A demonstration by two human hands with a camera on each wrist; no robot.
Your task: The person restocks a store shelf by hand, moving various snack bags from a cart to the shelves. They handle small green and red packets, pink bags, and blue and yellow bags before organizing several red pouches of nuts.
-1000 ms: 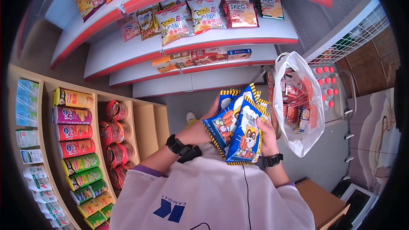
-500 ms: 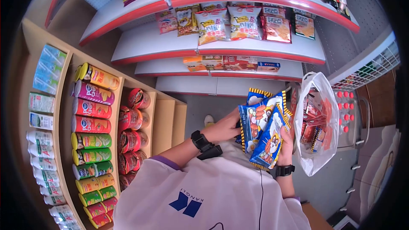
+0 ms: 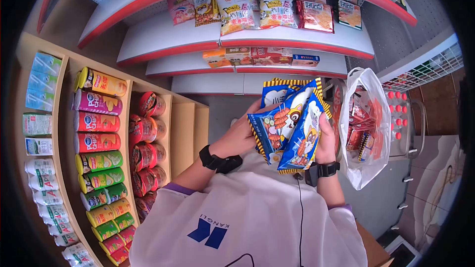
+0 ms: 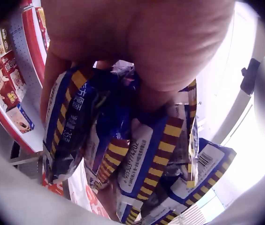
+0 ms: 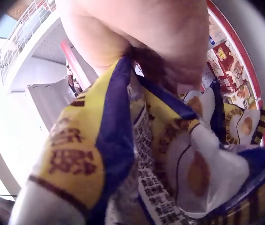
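Several blue snack packets with yellow-black striped edges are fanned out between both hands in front of the chest. The left hand grips them from the left side, its fingertips hidden behind the packets. On the right, the right hand holds the nearest packets, thumb on the front. In the left wrist view, the left hand is around the tops of several packets. The right wrist view has the right hand pinching packets whose yellow and white backs show.
A white plastic bag with red packets inside stands open at the right, beside bottles with red caps. Ahead are white shelves with snack bags and boxes. A wooden shelf at the left holds chip cans and tubs.
The head view has shifted right and tilted a little. Both hands still hold the blue packets, which are now raised slightly relative to the body and fanned a little differently.
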